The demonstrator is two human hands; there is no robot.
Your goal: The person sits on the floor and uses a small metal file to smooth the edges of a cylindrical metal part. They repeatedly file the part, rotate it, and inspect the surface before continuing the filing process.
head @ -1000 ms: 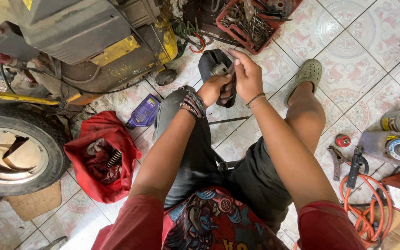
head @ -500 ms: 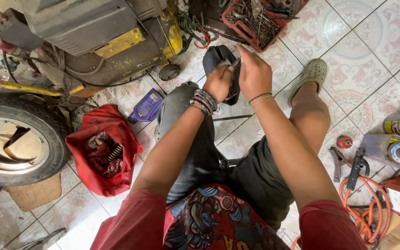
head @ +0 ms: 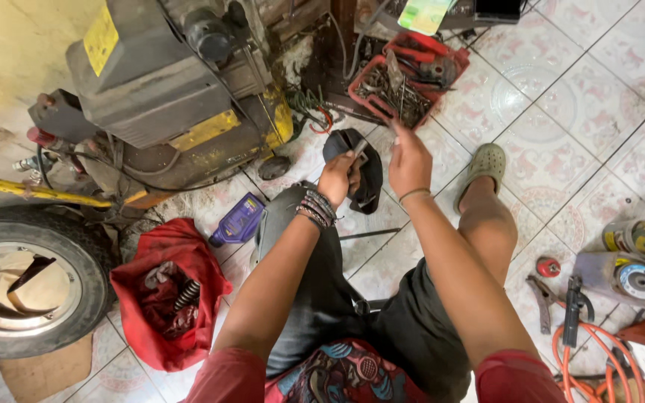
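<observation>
I sit on a tiled floor with my knees bent. My left hand, with bead bracelets on the wrist, grips a dark rag wrapped around a small metal part. My right hand is raised just to the right of the rag, fingers loosely apart, reaching toward a red tray of metal tools straight ahead. I cannot see anything held in the right hand.
A grey and yellow machine stands at the upper left, a wheel at the left edge. A red bag with springs and a purple bottle lie left of my knee. Pliers, an orange hose and grinding discs lie on the right.
Both hands held the rag-wrapped part together before. My right hand has let go and moved up toward the red tray; my head view has tilted forward.
</observation>
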